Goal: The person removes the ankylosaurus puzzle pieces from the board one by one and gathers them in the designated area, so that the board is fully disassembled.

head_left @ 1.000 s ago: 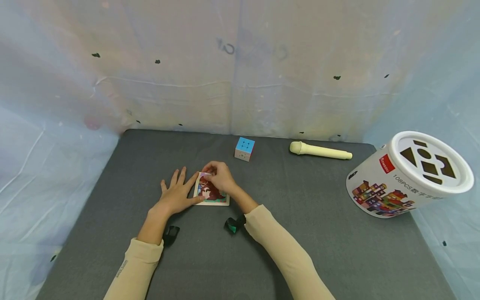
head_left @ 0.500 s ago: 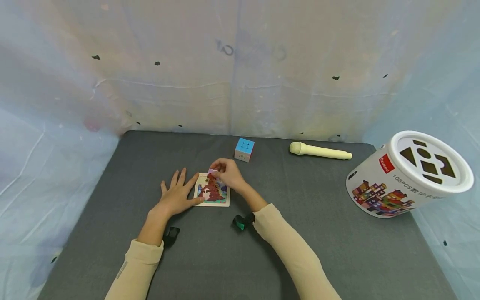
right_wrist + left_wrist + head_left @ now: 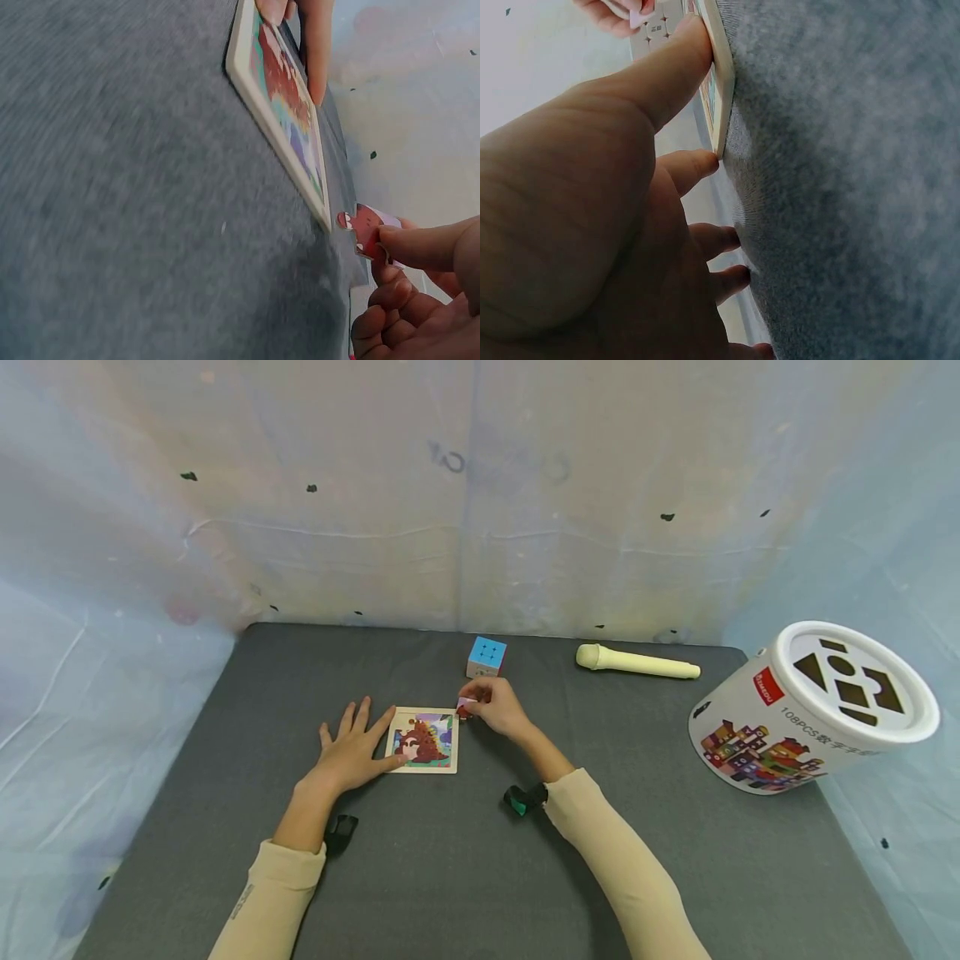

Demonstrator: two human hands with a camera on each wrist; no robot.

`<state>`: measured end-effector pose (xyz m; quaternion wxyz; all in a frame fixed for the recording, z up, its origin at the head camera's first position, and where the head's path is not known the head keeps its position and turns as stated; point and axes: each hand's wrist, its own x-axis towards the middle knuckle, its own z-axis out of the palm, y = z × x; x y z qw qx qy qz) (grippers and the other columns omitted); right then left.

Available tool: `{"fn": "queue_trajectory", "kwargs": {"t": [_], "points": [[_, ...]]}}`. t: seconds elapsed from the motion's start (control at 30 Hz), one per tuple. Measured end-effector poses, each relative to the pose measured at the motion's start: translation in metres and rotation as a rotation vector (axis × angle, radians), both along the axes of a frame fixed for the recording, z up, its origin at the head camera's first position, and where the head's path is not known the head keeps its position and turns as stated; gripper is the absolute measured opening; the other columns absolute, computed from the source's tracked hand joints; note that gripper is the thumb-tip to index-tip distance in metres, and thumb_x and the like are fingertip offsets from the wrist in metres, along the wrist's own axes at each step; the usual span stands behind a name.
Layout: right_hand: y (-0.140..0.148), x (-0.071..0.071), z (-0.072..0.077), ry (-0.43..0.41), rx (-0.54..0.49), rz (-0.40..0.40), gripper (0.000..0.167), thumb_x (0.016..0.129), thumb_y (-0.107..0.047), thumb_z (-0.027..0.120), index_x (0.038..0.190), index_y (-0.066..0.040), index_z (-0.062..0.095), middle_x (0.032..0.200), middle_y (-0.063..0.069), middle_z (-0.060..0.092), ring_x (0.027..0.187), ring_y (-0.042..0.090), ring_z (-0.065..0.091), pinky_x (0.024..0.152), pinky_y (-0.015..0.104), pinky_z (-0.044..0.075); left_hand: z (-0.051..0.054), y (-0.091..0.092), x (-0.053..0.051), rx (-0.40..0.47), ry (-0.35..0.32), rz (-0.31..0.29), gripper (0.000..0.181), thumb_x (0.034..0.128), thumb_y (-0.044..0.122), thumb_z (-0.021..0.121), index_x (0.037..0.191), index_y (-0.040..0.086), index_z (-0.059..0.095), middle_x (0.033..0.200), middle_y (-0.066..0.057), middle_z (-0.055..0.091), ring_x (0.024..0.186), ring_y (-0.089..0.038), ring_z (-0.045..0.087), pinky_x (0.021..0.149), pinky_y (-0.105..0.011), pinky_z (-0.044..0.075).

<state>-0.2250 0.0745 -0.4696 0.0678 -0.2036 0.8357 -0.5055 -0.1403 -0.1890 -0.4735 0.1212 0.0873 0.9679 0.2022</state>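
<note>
Right hand (image 3: 498,704) pinches a small puzzle piece (image 3: 367,234) between thumb and fingertips, the other fingers bent in beneath. The piece, red and pale purple with a rounded knob, is just beside the upper right corner of a square puzzle (image 3: 423,770) in a pale frame, and the right wrist view shows a narrow gap between the two. Left hand (image 3: 348,756) lies spread, its fingers almost straight and gripping nothing. Its thumb rests on the puzzle's lower left corner, covering a bit of the picture, while the index fingertip meets the frame near the upper left corner.

Just behind the right hand stands a cube (image 3: 486,653) with a blue top; in the head view the hand overlaps its lower edge, and whether they touch I cannot tell. Farther right, near the back edge of the dark grey tabletop (image 3: 420,877), lies a cream toy microphone (image 3: 641,662). A big white bucket (image 3: 776,714) with shaped holes in its lid stands at the right edge, well apart from both hands. Behind everything hangs a pale plastic sheet (image 3: 525,577) with small dark marks.
</note>
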Motion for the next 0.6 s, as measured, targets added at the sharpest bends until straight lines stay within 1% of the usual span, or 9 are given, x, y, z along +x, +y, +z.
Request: {"fn": "queue_trajectory", "kwargs": {"t": [0.1,0.27,0.43,0.6], "points": [[0.0045,0.0006,-0.0009,0.001,0.016,-0.001,0.013,0.091,0.006,0.067,0.103,0.007,0.072,0.09,0.016,0.066,0.063,0.013,0.051,0.056,0.025,0.041,0.0002,-0.0001,0.0002,0.001,-0.001,0.0,0.091,0.0914,0.054,0.066,0.16,0.014,0.023,0.163,-0.028,0.002,0.148,-0.05,-0.003,0.104,-0.08,-0.003],[0.0096,0.0013,-0.0027,-0.001,0.039,0.006,0.012,0.092,0.006,0.067,0.102,0.005,0.072,0.086,0.013,0.065,0.063,0.013,0.052,0.056,0.025,0.041,0.0006,-0.0006,0.0003,0.002,-0.004,0.001,0.091,0.0914,0.054,0.066,0.16,0.014,0.022,0.163,-0.028,0.001,0.148,-0.05,-0.003,0.103,-0.08,-0.004],[0.0111,0.0004,-0.0044,0.003,0.064,0.012,0.012,0.092,0.006,0.067,0.102,0.005,0.073,0.086,0.013,0.065,0.065,0.014,0.052,0.057,0.026,0.041,0.0022,-0.0008,0.0004,-0.001,-0.004,0.003,0.091,0.0915,0.054,0.066,0.16,0.014,0.022,0.163,-0.028,0.002,0.148,-0.05,-0.003,0.103,-0.08,-0.003],[0.011,0.0021,-0.0052,0.008,0.08,-0.002,0.013,0.091,0.006,0.067,0.102,0.004,0.073,0.088,0.013,0.066,0.067,0.015,0.051,0.058,0.026,0.041,0.0028,-0.0004,0.0005,-0.007,-0.003,0.003,0.091,0.0917,0.053,0.066,0.16,0.013,0.022,0.163,-0.028,0.002,0.148,-0.05,-0.003,0.104,-0.08,-0.003]]}}
